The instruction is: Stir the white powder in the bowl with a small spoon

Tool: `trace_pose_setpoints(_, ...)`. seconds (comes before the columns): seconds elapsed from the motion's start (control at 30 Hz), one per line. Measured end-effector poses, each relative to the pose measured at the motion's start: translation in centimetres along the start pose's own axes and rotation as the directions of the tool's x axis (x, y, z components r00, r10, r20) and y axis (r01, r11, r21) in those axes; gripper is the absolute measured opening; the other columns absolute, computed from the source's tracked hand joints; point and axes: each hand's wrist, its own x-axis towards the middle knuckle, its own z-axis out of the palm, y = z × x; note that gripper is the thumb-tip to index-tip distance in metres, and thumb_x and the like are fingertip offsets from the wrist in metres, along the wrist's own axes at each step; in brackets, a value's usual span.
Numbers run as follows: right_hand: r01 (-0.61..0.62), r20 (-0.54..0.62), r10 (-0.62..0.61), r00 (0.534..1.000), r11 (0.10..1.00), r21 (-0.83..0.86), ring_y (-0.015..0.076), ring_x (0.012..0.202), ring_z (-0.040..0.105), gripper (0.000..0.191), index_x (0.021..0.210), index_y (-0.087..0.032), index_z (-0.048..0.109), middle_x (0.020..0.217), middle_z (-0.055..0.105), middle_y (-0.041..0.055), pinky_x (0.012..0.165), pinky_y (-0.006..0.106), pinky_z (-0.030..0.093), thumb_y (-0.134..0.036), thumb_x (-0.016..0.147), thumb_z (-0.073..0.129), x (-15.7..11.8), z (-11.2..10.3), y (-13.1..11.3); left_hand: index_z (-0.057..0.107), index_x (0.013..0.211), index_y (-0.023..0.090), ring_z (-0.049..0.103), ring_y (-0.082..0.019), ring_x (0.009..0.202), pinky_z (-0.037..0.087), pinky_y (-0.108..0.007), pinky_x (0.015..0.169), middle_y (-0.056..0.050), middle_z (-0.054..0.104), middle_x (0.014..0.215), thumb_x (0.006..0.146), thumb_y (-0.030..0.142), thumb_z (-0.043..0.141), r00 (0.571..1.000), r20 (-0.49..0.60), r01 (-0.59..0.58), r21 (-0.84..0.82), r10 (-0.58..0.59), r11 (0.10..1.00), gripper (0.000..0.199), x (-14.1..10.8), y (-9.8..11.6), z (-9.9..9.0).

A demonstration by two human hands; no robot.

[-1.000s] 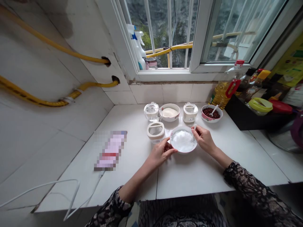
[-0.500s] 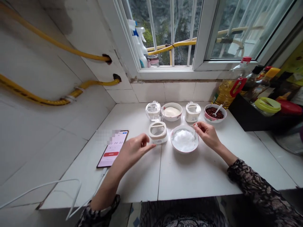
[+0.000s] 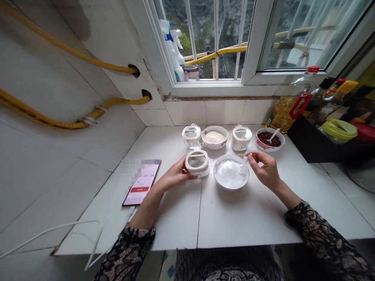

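White granules (image 3: 231, 171) sit heaped in a white bowl (image 3: 231, 188) on the worktop (image 3: 243, 218), straight in front of you. Take that bowl as the middle of the dial, with twelve toward the window (image 3: 249, 58). At three o'clock your right hand (image 3: 265, 164) pinches the handle of a white spoon (image 3: 246, 159) between thumb and fingers; the spoon slants down into the granules just inside the rim, its lower end hidden. Just past nine o'clock, near the bowl but apart from it, stands a see-through canister with an off-white lid (image 3: 197, 165). Your left hand (image 3: 175, 174) grasps it from its left side, thumb along the front near the base, some of the fingers out of sight.

Farther out, a second lidded canister (image 3: 192, 136) stands at ten o'clock, a bowl of off-white grains (image 3: 215, 146) just beside it at eleven, and a third lidded canister (image 3: 241, 139) at about one. At two you have a flower-patterned bowl of dark red beans (image 3: 270, 148) with another spoon (image 3: 274, 135) in it; beyond that stands an oil bottle (image 3: 288, 109). Well out at nine lies a smartphone (image 3: 142, 183) showing a timer, its upper part pixelated.
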Motion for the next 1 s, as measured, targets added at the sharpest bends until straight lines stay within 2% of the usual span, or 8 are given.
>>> trace_pose_setpoints(0.2,0.017,-0.136,-0.019,0.991,1.0,-0.019,0.0115,0.053,0.05,0.01,0.084,-0.02,0.065,0.06,0.054,-0.0027,0.053,0.025,0.045,-0.023,0.088,0.056,-0.1,-0.4,0.3,0.05,0.126,0.02,0.059,-0.029,0.108,0.052,-0.036,0.084,-0.007,0.063,0.11,0.063,0.028,0.075,0.999,0.036,0.001,-0.065,0.001,0.998,0.068,0.0,0.1,0.1)
trace_pose_setpoints(0.33,0.001,-0.159,0.006,0.987,0.999,0.046,0.0111,0.051,0.051,0.008,0.089,-0.02,0.063,0.061,0.055,-0.0031,0.051,0.025,0.044,-0.022,0.089,0.055,-0.5,-0.1,0.3,0.05,0.127,0.019,0.059,-0.029,0.108,0.051,-0.037,0.085,-0.007,0.063,0.11,0.064,0.03,0.076,0.998,0.063,0.009,-0.073,-0.004,0.997,0.07,-0.1,0.2,0.2)
trace_pose_setpoints(0.6,0.171,-0.127,-0.163,0.978,0.984,0.055,0.0129,0.061,0.059,0.012,0.092,-0.022,0.068,0.073,0.064,0.001,0.056,0.026,0.047,-0.018,0.09,0.057,-1.1,0.1,-0.6,0.045,0.134,0.021,0.059,-0.02,0.08,0.051,-0.031,0.068,-0.005,0.06,0.104,0.065,0.037,0.078,1.0,0.006,-0.015,0.063,0.015,0.998,0.078,-0.8,0.4,0.5)
trace_pose_setpoints(0.7,0.069,-0.137,-0.047,0.989,0.985,0.159,0.0102,0.05,0.053,0.013,0.096,-0.022,0.069,0.063,0.059,-0.0023,0.048,0.024,0.043,-0.022,0.092,0.056,-1.0,0.2,-0.9,0.049,0.128,0.022,0.058,-0.019,0.072,0.049,-0.03,0.063,-0.001,0.059,0.087,0.07,0.048,0.075,0.998,-0.04,-0.04,0.243,0.052,0.969,0.069,-2.0,1.2,0.0)
trace_pose_setpoints(0.77,-0.024,-0.138,0.063,0.988,0.963,0.268,0.0087,0.044,0.048,0.013,0.096,-0.021,0.068,0.058,0.055,-0.0043,0.043,0.023,0.039,-0.026,0.093,0.056,-0.9,0.2,-1.0,0.057,0.108,0.022,0.057,-0.017,0.069,0.048,-0.03,0.063,-0.001,0.06,0.09,0.075,0.058,0.068,0.989,-0.114,-0.036,0.401,0.089,0.915,0.05,-3.0,1.9,-0.4)
trace_pose_setpoints(0.87,-0.11,-0.086,0.152,0.985,0.923,0.37,0.0091,0.044,0.05,0.015,0.091,-0.02,0.067,0.059,0.057,-0.0033,0.042,0.023,0.04,-0.032,0.091,0.058,-0.8,0.2,-1.2,0.057,0.092,0.021,0.055,-0.016,0.066,0.046,-0.03,0.062,-0.003,0.061,0.092,0.085,0.061,0.054,0.959,-0.238,-0.021,0.48,0.152,0.877,0.041,-4.0,2.7,-0.7)
trace_pose_setpoints(0.93,-0.141,-0.047,0.171,0.984,0.917,0.373,0.0099,0.046,0.052,0.016,0.089,-0.02,0.066,0.062,0.06,-0.002,0.044,0.025,0.043,-0.034,0.09,0.059,-0.8,0.2,-1.2,0.057,0.097,0.02,0.057,-0.016,0.068,0.048,-0.03,0.062,-0.004,0.061,0.098,0.085,0.061,0.054,0.945,-0.284,-0.016,0.463,0.165,0.886,0.043,-4.1,2.7,-0.6)
trace_pose_setpoints(1.0,-0.16,-0.02,0.178,0.984,0.923,0.351,0.0105,0.048,0.053,0.017,0.088,-0.019,0.066,0.063,0.061,-0.0011,0.045,0.025,0.044,-0.035,0.09,0.059,-0.9,0.2,-1.1,0.049,0.118,0.021,0.06,-0.017,0.075,0.05,-0.03,0.062,-0.007,0.058,0.115,0.077,0.06,0.065,0.928,-0.332,-0.022,0.403,0.168,0.915,0.059,-3.9,2.3,-0.1)
